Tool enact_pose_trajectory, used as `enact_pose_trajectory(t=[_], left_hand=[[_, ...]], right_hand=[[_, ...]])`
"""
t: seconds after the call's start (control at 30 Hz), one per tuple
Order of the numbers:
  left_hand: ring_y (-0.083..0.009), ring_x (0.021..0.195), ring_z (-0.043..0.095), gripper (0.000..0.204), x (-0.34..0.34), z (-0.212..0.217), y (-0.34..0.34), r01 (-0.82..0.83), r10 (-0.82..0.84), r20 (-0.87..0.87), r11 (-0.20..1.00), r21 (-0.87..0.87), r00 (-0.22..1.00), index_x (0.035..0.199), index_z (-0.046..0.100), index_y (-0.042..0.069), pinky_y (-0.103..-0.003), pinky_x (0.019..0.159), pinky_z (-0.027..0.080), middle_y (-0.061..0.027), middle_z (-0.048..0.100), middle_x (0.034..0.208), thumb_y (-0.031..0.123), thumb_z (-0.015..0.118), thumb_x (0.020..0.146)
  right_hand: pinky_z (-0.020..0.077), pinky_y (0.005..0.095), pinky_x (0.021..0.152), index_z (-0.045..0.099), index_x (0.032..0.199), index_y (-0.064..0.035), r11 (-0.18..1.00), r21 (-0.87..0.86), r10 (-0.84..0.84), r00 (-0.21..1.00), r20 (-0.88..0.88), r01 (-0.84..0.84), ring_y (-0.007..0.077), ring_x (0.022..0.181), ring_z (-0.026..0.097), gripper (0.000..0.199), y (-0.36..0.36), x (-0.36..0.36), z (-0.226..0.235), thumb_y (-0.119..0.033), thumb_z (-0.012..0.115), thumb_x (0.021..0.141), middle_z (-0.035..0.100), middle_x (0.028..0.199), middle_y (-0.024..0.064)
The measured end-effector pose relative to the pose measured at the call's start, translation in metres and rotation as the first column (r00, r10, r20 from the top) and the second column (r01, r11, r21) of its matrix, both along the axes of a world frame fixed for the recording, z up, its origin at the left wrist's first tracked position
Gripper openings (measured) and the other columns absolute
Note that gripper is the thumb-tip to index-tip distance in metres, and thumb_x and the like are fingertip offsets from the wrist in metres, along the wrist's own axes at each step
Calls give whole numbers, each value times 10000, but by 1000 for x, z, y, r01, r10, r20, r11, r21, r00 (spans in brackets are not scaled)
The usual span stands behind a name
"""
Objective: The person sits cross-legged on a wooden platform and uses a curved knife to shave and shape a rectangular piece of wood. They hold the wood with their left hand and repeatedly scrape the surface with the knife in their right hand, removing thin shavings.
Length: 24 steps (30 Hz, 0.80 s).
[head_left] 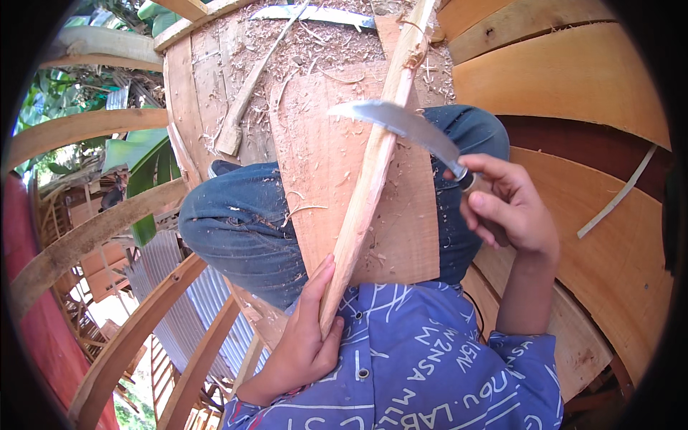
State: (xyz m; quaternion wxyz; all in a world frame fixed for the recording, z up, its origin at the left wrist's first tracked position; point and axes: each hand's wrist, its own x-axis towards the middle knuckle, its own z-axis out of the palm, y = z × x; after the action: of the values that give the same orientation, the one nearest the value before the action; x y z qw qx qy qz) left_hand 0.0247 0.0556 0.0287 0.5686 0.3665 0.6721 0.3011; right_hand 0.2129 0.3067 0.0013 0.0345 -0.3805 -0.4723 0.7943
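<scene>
A long pale wooden stick (369,179) slants from my lap up past the top of the view. Near its lower end, my left hand (312,340) is closed around it. My right hand (505,204) grips the handle of a curved knife (408,125). The blade points left and crosses the stick in view; whether it touches the wood, I cannot tell. Beneath the stick, a flat wooden board (315,165) rests across my legs, with a few shavings on it.
Shavings (330,46) cover the plank floor ahead. A second blade (315,14) lies there, near a thin wooden piece (244,107) with a wider end. Slatted railing (107,240) stands to the left, plank wall (566,75) to the right with a pale strip (618,192).
</scene>
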Motion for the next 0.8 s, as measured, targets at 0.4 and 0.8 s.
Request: enact_pose_trajectory(t=[0.4, 0.8], left_hand=[[-293, 1372, 322, 648, 2, 3, 1, -16, 16, -7, 1000, -21, 1000, 1453, 224, -28, -378, 1129, 231, -209, 354, 1423, -52, 494, 865], [-332, 1384, 306, 659, 3, 5, 1, -13, 12, -8, 999, -36, 1000, 1455, 219, -25, -390, 1136, 226, -234, 318, 1452, -62, 494, 858]], right_hand=[[281, 172, 344, 579, 1200, 6, 981, 72, -183, 983, 13, 181, 23, 393, 409, 308, 0, -10, 0, -138, 606, 929, 510, 618, 1], [293, 188, 297, 589, 1057, -22, 930, -356, -196, 945, -264, 93, 33, 340, 364, 193, 3, -6, -16, -190, 530, 985, 492, 591, 0]])
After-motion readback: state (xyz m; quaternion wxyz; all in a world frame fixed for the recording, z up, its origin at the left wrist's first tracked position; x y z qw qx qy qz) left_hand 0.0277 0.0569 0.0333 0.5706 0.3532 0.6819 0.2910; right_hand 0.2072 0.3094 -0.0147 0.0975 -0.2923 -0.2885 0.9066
